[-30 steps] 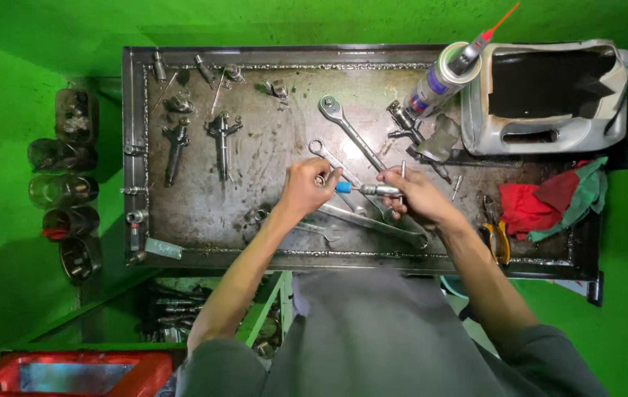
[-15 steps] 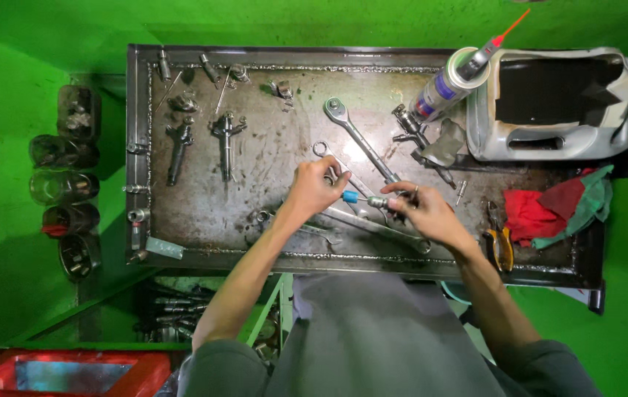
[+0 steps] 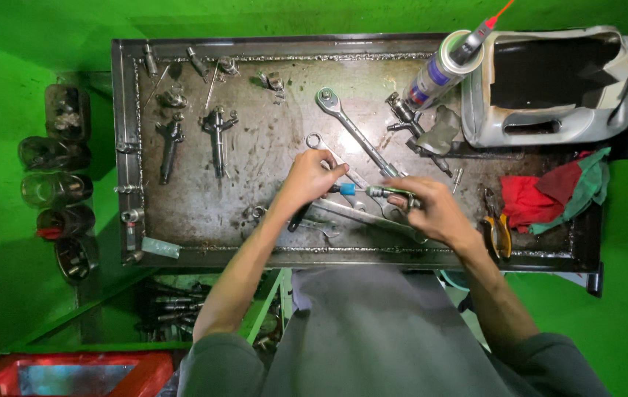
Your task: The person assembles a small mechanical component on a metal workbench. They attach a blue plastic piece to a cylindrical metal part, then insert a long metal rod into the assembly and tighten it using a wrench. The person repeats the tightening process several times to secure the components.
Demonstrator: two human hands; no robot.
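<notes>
- Hands meet over the middle of the counter (image 3: 182, 220) – the left hand (image 3: 312, 176) pinches the blue-tipped end of a slim metal injector part (image 3: 373, 191), the right hand (image 3: 432, 209) grips its other end, so it is braced level between them.
- Ratchet wrench (image 3: 351, 129) and spanners (image 3: 358, 217) lie loose just beside the hands, within easy reach.
- Spray can (image 3: 443, 66), cut white jug (image 3: 549, 81) and red-green rags (image 3: 557, 195) sit to the right.
- Steel tray top is oily and scuffed – bright green walls all round.
</notes>
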